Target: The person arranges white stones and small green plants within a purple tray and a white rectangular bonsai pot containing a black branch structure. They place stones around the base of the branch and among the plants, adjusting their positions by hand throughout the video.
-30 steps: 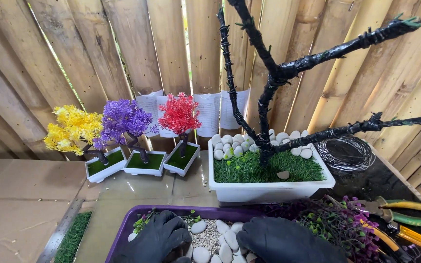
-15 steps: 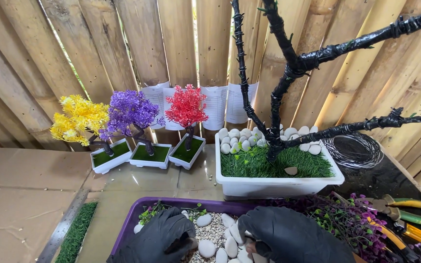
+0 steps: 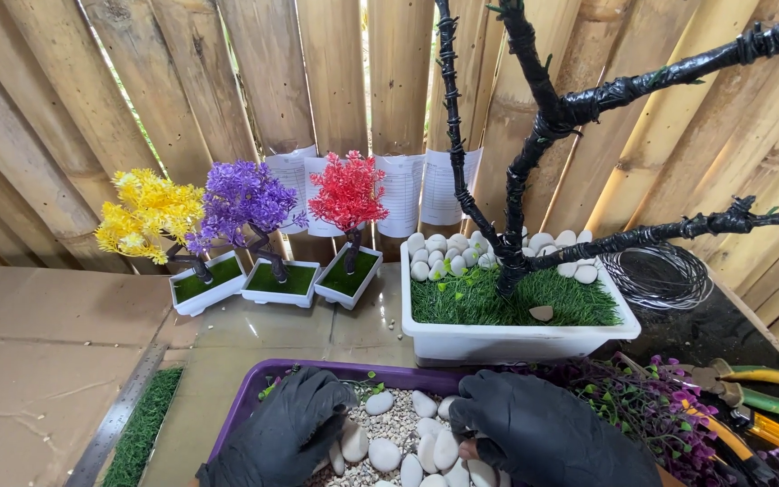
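Hands in black gloves occupy the bottom centre of the frame, both lowered into a purple tray (image 3: 254, 397) filled with white pebbles (image 3: 385, 451) and fine gravel. At bottom left, a strip of artificial grass (image 3: 142, 433) lies beside a metal ruler (image 3: 119, 419) on a brown surface.

Left hand (image 3: 286, 433): palm down, fingers curled loosely over the stones at the tray's left side, fingertips touching the pebbles. Whether any stone is gripped cannot be told. Right hand (image 3: 534, 428): palm down, wrist entering from lower right, fingers bent inward toward the pebble pile at the tray's centre, thumb and fingertips close together against the stones; a firm grip on a pebble is not confirmable.

Middle left of the frame: three small artificial trees, each in its own white pot, set side by side. Count by colour: one yellow tree (image 3: 146, 216), one purple tree (image 3: 245, 198), one red tree (image 3: 349, 189). Behind them, four paper sheets (image 3: 398, 194) hang on the bamboo fence (image 3: 65, 99).

Centre right: one large white planter (image 3: 498, 338) holding green turf, a row of white stones along its rear edge, and one bare black-wrapped trunk (image 3: 534, 162) with several branches. Right of the planter: one coil of wire (image 3: 660, 275). Lower right: a heap of purple foliage sprigs (image 3: 651, 415), and pliers with green handles (image 3: 759, 388) beside orange-handled ones.
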